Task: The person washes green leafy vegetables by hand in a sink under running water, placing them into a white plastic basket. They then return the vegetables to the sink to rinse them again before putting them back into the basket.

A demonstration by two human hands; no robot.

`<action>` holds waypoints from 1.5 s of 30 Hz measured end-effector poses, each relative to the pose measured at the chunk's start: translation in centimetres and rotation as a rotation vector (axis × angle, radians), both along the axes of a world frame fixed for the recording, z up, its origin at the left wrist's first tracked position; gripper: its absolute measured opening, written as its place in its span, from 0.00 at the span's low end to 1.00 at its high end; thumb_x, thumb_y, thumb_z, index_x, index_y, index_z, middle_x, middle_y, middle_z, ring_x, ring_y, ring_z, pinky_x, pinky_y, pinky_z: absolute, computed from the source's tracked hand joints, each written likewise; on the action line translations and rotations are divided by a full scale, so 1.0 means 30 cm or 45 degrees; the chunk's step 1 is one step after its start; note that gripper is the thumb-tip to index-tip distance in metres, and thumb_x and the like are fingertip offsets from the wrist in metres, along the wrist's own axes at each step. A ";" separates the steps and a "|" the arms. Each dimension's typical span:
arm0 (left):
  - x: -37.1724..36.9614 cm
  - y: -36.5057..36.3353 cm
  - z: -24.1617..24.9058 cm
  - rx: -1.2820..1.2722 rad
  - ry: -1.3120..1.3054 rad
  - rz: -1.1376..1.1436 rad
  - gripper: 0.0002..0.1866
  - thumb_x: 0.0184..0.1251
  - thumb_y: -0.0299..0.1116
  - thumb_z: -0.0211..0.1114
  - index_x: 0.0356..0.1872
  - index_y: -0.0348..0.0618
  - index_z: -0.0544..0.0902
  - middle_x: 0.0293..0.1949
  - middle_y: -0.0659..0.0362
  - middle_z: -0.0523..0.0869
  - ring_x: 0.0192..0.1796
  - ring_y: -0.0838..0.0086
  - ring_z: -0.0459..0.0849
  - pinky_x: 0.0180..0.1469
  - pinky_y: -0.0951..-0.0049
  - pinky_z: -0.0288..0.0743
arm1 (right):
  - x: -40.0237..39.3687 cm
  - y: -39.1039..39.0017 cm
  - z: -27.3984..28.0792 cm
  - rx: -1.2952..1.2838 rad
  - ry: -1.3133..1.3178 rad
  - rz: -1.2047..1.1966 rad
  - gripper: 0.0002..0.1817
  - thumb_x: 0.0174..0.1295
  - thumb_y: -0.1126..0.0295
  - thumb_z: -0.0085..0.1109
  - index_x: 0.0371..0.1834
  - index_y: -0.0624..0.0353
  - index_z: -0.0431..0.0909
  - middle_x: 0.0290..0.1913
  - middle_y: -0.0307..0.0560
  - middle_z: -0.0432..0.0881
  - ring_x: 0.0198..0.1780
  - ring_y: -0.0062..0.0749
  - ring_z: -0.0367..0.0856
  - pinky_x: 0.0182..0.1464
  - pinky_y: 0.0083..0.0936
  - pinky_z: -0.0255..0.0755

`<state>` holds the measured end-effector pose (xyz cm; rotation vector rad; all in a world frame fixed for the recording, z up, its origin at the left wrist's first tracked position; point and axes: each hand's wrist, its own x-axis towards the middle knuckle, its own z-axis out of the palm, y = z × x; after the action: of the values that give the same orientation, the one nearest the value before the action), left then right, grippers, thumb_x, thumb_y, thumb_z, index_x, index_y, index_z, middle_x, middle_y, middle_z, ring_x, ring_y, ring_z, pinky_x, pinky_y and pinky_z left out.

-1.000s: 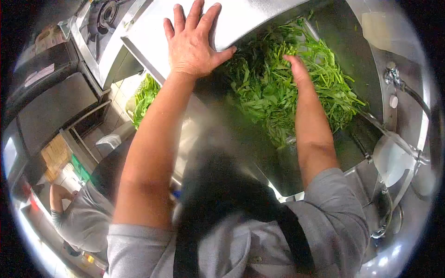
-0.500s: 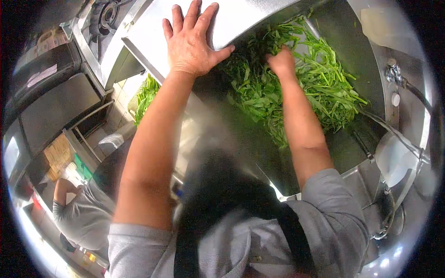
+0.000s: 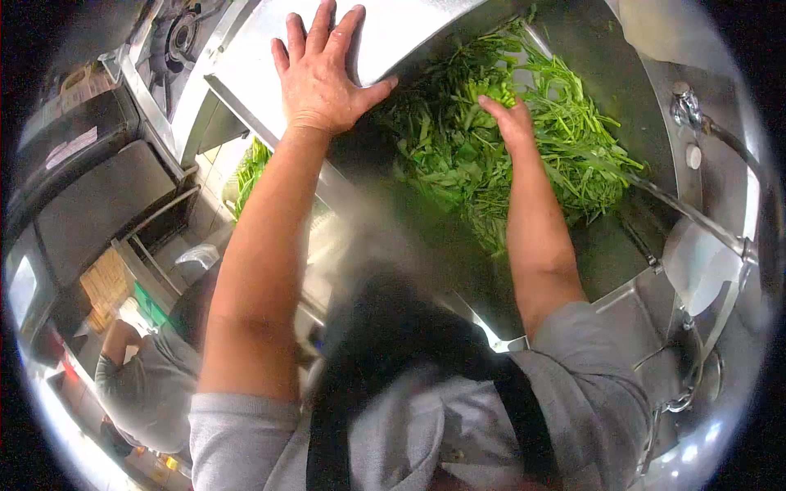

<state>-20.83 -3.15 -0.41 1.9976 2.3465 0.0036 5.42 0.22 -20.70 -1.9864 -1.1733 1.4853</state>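
My left hand (image 3: 321, 86) lies flat with fingers spread on the stainless steel counter (image 3: 409, 29), beside the sink's edge. In the deep metal sink (image 3: 426, 254) sits a large heap of long-stemmed leafy greens (image 3: 450, 159). My right hand (image 3: 513, 124) reaches into the heap, its thumb pointing up and left. Pale green stems show between the thumb and the fingers, which are partly hidden, and the hand appears closed on them.
A tap with a hose (image 3: 688, 106) is mounted on the sink's right side. More greens (image 3: 247, 180) are down left of the counter. A gas burner (image 3: 182, 37) stands at upper left. Another person in a grey shirt (image 3: 151, 385) is at lower left.
My right hand has shifted slightly right and down within the greens and turned, so its thumb and pale stems now show. My left hand stays flat on the counter.
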 end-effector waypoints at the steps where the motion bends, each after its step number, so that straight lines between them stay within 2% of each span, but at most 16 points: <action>1: -0.001 0.000 -0.004 0.015 0.049 -0.007 0.51 0.42 0.53 0.74 0.72 0.54 0.64 0.75 0.49 0.57 0.76 0.41 0.49 0.75 0.40 0.43 | -0.016 0.019 0.088 -0.029 0.031 0.145 0.44 0.49 0.55 0.73 0.65 0.69 0.66 0.56 0.60 0.80 0.57 0.43 0.77 0.62 0.35 0.68; 3: 0.000 -0.001 -0.001 0.017 0.038 -0.008 0.51 0.42 0.53 0.74 0.72 0.53 0.64 0.75 0.49 0.57 0.76 0.41 0.50 0.75 0.40 0.43 | -0.016 0.031 0.101 -0.056 0.059 0.289 0.46 0.47 0.52 0.74 0.65 0.70 0.67 0.58 0.61 0.78 0.60 0.45 0.76 0.63 0.35 0.67; 5: -0.001 -0.001 -0.001 0.018 0.028 -0.004 0.51 0.42 0.53 0.74 0.72 0.53 0.64 0.75 0.49 0.57 0.76 0.41 0.50 0.75 0.40 0.43 | -0.005 0.041 -0.003 -0.081 0.095 0.203 0.60 0.43 0.46 0.75 0.72 0.75 0.55 0.70 0.67 0.64 0.70 0.52 0.64 0.70 0.44 0.58; 8: 0.002 -0.005 0.000 0.021 0.028 -0.004 0.51 0.43 0.53 0.74 0.72 0.53 0.64 0.75 0.48 0.57 0.76 0.41 0.50 0.75 0.40 0.43 | -0.032 0.006 0.124 -0.245 0.372 -0.125 0.59 0.42 0.47 0.74 0.72 0.74 0.56 0.72 0.67 0.60 0.72 0.52 0.61 0.69 0.51 0.57; 11: 0.012 -0.005 0.014 0.012 -0.038 0.006 0.51 0.43 0.53 0.74 0.72 0.52 0.64 0.75 0.48 0.57 0.76 0.41 0.50 0.75 0.40 0.43 | -0.003 -0.033 -0.094 -0.289 0.476 -0.212 0.60 0.41 0.47 0.74 0.72 0.75 0.55 0.72 0.66 0.60 0.73 0.51 0.60 0.69 0.53 0.56; 21: -0.037 -0.018 -0.094 0.340 0.001 -0.170 0.46 0.45 0.60 0.74 0.69 0.59 0.70 0.73 0.54 0.64 0.74 0.39 0.55 0.72 0.37 0.46 | -0.057 -0.083 0.138 -0.134 0.245 -0.146 0.63 0.45 0.46 0.74 0.75 0.74 0.47 0.72 0.69 0.59 0.72 0.53 0.61 0.71 0.45 0.56; 23: -0.035 -0.020 -0.109 0.390 -0.045 -0.217 0.43 0.45 0.49 0.75 0.68 0.55 0.70 0.70 0.53 0.67 0.73 0.42 0.57 0.71 0.35 0.46 | -0.047 -0.089 0.072 -0.127 0.209 -0.225 0.62 0.45 0.46 0.74 0.75 0.73 0.48 0.72 0.69 0.59 0.72 0.53 0.62 0.71 0.44 0.57; 26: 0.154 -0.023 -0.127 0.466 -0.477 -0.665 0.29 0.51 0.24 0.65 0.59 0.48 0.77 0.61 0.53 0.77 0.63 0.51 0.73 0.67 0.40 0.59 | -0.039 -0.112 0.110 -0.102 0.243 -0.149 0.57 0.47 0.49 0.72 0.75 0.71 0.51 0.68 0.67 0.67 0.69 0.50 0.66 0.68 0.38 0.60; 27: 0.217 -0.009 -0.169 0.483 -0.555 -0.850 0.25 0.51 0.23 0.64 0.56 0.47 0.80 0.59 0.53 0.79 0.65 0.53 0.73 0.69 0.44 0.61 | -0.031 -0.121 0.077 -0.111 0.232 -0.151 0.57 0.47 0.49 0.72 0.75 0.71 0.51 0.68 0.67 0.67 0.69 0.50 0.66 0.68 0.38 0.60; 29: 0.330 -0.014 -0.332 0.236 -0.678 -0.754 0.20 0.62 0.27 0.58 0.57 0.48 0.80 0.63 0.56 0.77 0.71 0.54 0.67 0.74 0.49 0.56 | -0.008 -0.120 -0.004 -0.125 0.465 -0.075 0.57 0.47 0.50 0.72 0.74 0.71 0.52 0.68 0.65 0.68 0.69 0.49 0.67 0.69 0.36 0.60; 31: 0.340 0.025 -0.469 -0.357 -0.519 -0.583 0.20 0.68 0.33 0.54 0.61 0.49 0.78 0.65 0.57 0.76 0.71 0.55 0.68 0.75 0.53 0.54 | -0.008 -0.135 -0.050 -0.181 0.543 -0.192 0.51 0.48 0.51 0.72 0.72 0.69 0.59 0.67 0.60 0.70 0.65 0.48 0.71 0.66 0.36 0.63; 33: 0.326 0.068 -0.505 -0.857 -0.327 -0.475 0.20 0.70 0.33 0.52 0.61 0.49 0.78 0.66 0.56 0.75 0.71 0.56 0.69 0.73 0.54 0.57 | -0.023 -0.160 0.061 -0.355 0.141 -0.662 0.42 0.50 0.54 0.71 0.65 0.67 0.68 0.62 0.56 0.74 0.56 0.46 0.76 0.60 0.38 0.68; 34: 0.308 0.065 -0.512 -1.012 -0.264 -0.441 0.20 0.71 0.33 0.50 0.61 0.48 0.78 0.66 0.55 0.75 0.70 0.56 0.69 0.71 0.54 0.60 | 0.007 -0.177 0.026 -0.346 0.163 -0.748 0.35 0.51 0.56 0.71 0.61 0.63 0.72 0.57 0.51 0.77 0.45 0.40 0.79 0.46 0.40 0.73; 35: 0.293 0.058 -0.515 -1.017 -0.267 -0.440 0.20 0.71 0.33 0.50 0.61 0.48 0.78 0.66 0.55 0.75 0.70 0.56 0.69 0.71 0.54 0.60 | 0.040 -0.198 0.033 -0.351 0.160 -0.747 0.35 0.51 0.56 0.71 0.61 0.63 0.72 0.57 0.51 0.77 0.45 0.40 0.79 0.46 0.40 0.73; 38: 0.245 0.064 -0.607 -1.029 -0.215 -0.187 0.20 0.71 0.31 0.47 0.58 0.44 0.80 0.63 0.51 0.78 0.65 0.56 0.76 0.64 0.53 0.70 | 0.082 -0.240 0.109 -0.229 0.740 -0.987 0.28 0.52 0.57 0.70 0.55 0.57 0.79 0.51 0.47 0.78 0.28 0.31 0.74 0.22 0.31 0.65; 45: 0.263 0.051 -0.626 -1.013 -0.134 -0.244 0.20 0.72 0.32 0.46 0.58 0.45 0.80 0.62 0.50 0.79 0.63 0.56 0.78 0.63 0.56 0.71 | 0.247 -0.247 0.181 0.013 0.516 -0.923 0.26 0.53 0.58 0.70 0.52 0.60 0.79 0.49 0.48 0.79 0.19 0.30 0.70 0.18 0.30 0.64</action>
<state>-12.94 -1.63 -19.19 1.7186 1.6738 -0.6918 12.84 -7.18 -15.27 -1.7075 -0.2403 1.3665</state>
